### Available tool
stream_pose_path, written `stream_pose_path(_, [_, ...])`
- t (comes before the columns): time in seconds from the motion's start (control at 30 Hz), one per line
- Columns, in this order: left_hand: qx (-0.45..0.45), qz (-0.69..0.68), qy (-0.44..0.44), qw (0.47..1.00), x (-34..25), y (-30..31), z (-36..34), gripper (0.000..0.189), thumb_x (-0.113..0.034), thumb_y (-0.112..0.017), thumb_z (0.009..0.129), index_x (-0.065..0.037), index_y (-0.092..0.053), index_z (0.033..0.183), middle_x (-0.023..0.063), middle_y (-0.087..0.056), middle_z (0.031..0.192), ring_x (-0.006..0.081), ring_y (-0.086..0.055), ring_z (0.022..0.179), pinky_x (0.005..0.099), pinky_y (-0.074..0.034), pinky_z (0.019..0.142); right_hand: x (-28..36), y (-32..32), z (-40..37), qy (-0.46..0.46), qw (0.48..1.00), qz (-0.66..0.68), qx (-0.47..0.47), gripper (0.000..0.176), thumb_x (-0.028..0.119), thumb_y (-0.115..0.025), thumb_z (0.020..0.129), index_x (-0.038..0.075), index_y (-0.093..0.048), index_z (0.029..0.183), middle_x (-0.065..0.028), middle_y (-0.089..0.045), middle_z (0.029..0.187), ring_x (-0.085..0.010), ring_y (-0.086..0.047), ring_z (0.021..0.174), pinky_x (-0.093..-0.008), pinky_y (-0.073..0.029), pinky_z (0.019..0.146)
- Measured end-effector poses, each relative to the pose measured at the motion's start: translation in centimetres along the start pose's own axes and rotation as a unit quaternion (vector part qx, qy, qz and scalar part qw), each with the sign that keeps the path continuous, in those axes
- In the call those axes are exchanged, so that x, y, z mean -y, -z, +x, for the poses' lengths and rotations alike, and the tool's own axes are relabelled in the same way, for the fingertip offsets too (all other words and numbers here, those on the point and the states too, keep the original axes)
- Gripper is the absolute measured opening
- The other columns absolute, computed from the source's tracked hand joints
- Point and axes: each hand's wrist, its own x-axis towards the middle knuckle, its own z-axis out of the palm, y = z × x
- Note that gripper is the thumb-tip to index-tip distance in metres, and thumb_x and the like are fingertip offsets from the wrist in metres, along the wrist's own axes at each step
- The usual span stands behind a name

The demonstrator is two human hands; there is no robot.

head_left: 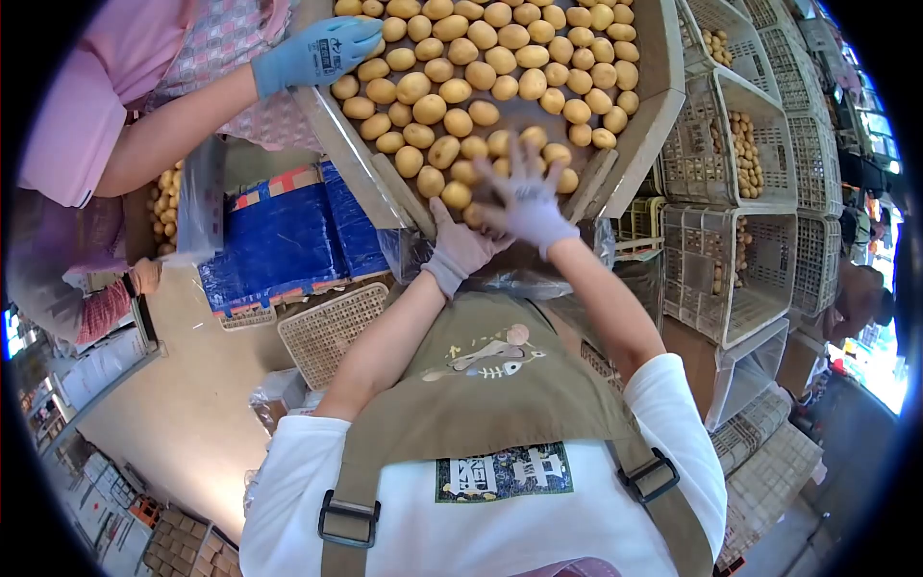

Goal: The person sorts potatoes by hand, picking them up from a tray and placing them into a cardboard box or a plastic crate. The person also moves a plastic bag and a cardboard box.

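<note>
A wooden-sided tray (385, 178) is spread with many round yellow-orange fruits (429, 109). My left hand (466, 248), in a pale glove, is at the tray's near edge, thumb stretched up beside the closest fruits. Its other fingers point right and are partly covered by my right hand. My right hand (534, 204), also gloved, is spread over the nearest fruits, its fingers smeared by motion. I see no fruit held in either hand. Clear plastic film (519, 277) hangs below the tray's mouth, close under both hands.
At left, a co-worker's blue-gloved hand (322, 53) reaches onto the tray's edge. Stacked plastic crates (726, 274), some with fruit, stand at right. A blue-covered box (279, 236) and a beige crate (332, 332) are at lower left. Another person's hand (146, 276) shows far left.
</note>
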Motion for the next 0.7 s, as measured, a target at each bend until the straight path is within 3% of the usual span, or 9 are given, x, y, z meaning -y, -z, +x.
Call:
stream_pose_path(0.1, [0.048, -0.026, 0.001, 0.999, 0.0, 0.5, -0.1, 0.115, -0.093, -0.034, 0.075, -0.011, -0.026, 0.154, 0.0144, -0.035, 0.154, 0.0394, -0.038, 0.137, 0.0625, -0.033, 0.110, -0.9, -1.1, -4.5, 0.057, 0.979, 0.153, 0.122, 0.064, 0.058, -0.062, 0.085, 0.030, -0.053, 0.142, -0.0272, -0.023, 0.158, -0.0407, -0.021, 0.148, -0.0706, -0.013, 0.113])
stream_pose_path(0.13, [0.015, -0.031, 0.010, 0.999, 0.0, -0.5, -0.3, 0.113, -0.092, -0.032, 0.076, -0.011, -0.026, 0.154, 0.0145, -0.034, 0.155, 0.0398, -0.037, 0.138, 0.0625, -0.032, 0.110, -0.6, 1.5, -4.9, -0.001, 0.967, 0.176, 0.184, 0.058, 0.056, -0.060, 0.088, 0.027, -0.058, 0.138, -0.0288, -0.024, 0.157, -0.0418, -0.021, 0.148, -0.0656, -0.012, 0.116])
stream_pose_path(0.2, [-0.054, -0.045, 0.027, 0.997, 0.2, -3.0, -1.5, 0.110, -0.090, -0.030, 0.079, -0.011, -0.026, 0.155, 0.0148, -0.032, 0.157, 0.0404, -0.035, 0.140, 0.0625, -0.031, 0.111, -2.7, -0.3, -5.3, 0.019, 0.953, 0.230, 0.196, 0.056, 0.056, -0.059, 0.090, 0.028, -0.058, 0.138, -0.0279, -0.024, 0.158, -0.0428, -0.019, 0.148, -0.0630, -0.010, 0.118])
stream_pose_path(0.4, [0.080, -0.033, -0.035, 0.996, 0.3, -0.1, 0.1, 0.103, -0.087, -0.032, 0.081, -0.015, -0.028, 0.155, 0.0135, -0.031, 0.158, 0.0435, -0.032, 0.141, 0.0648, -0.034, 0.108, -3.2, -1.0, -5.3, 0.045, 0.957, 0.217, 0.188, 0.052, 0.054, -0.056, 0.092, 0.029, -0.059, 0.138, -0.0298, -0.025, 0.157, -0.0438, -0.019, 0.148, -0.0601, -0.008, 0.119])
stream_pose_path(0.43, [0.106, -0.287, -0.008, 0.952, 0.5, -0.1, -0.1, 0.099, -0.084, -0.032, 0.082, -0.017, -0.028, 0.155, 0.0114, -0.031, 0.159, 0.0411, -0.032, 0.142, 0.0660, -0.031, 0.108, -3.3, -1.5, -5.5, 0.049, 0.960, 0.209, 0.180, 0.051, 0.053, -0.055, 0.093, 0.030, -0.059, 0.138, -0.0299, -0.025, 0.157, -0.0438, -0.020, 0.148, -0.0607, -0.008, 0.119])
stream_pose_path(0.47, [0.126, -0.521, 0.019, 0.844, 0.6, -0.1, -0.2, 0.094, -0.081, -0.032, 0.084, -0.018, -0.029, 0.155, 0.0092, -0.031, 0.159, 0.0387, -0.032, 0.143, 0.0672, -0.027, 0.109, -3.3, -1.9, -5.5, 0.054, 0.963, 0.202, 0.171, 0.051, 0.053, -0.055, 0.093, 0.030, -0.059, 0.138, -0.0301, -0.025, 0.156, -0.0437, -0.020, 0.147, -0.0613, -0.008, 0.118])
stream_pose_path(0.5, [0.140, -0.720, 0.045, 0.679, 0.8, -0.1, -0.2, 0.090, -0.077, -0.032, 0.086, -0.020, -0.029, 0.155, 0.0071, -0.031, 0.160, 0.0364, -0.031, 0.144, 0.0685, -0.024, 0.109, -3.4, -2.2, -5.6, 0.056, 0.964, 0.199, 0.168, 0.050, 0.052, -0.055, 0.093, 0.030, -0.059, 0.138, -0.0298, -0.025, 0.156, -0.0435, -0.021, 0.147, -0.0620, -0.008, 0.118])
stream_pose_path(0.6, [0.131, -0.985, 0.108, -0.030, 1.0, -1.1, -0.5, 0.077, -0.067, -0.032, 0.091, -0.024, -0.029, 0.155, 0.0007, -0.032, 0.161, 0.0293, -0.030, 0.146, 0.0722, -0.013, 0.111, -3.3, -2.4, -5.6, 0.058, 0.966, 0.199, 0.154, 0.049, 0.049, -0.055, 0.093, 0.030, -0.059, 0.138, -0.0303, -0.027, 0.155, -0.0435, -0.023, 0.146, -0.0617, -0.009, 0.118])
stream_pose_path(0.7, [0.146, -0.985, 0.024, -0.085, 1.5, -3.7, -1.2, 0.077, -0.067, -0.031, 0.092, -0.023, -0.030, 0.155, -0.0016, -0.029, 0.163, 0.0245, -0.025, 0.149, 0.0644, -0.003, 0.116, -3.2, -1.9, -6.0, 0.057, 0.966, 0.207, 0.144, 0.047, 0.045, -0.057, 0.094, 0.029, -0.059, 0.138, -0.0320, -0.028, 0.154, -0.0441, -0.025, 0.145, -0.0587, -0.010, 0.118])
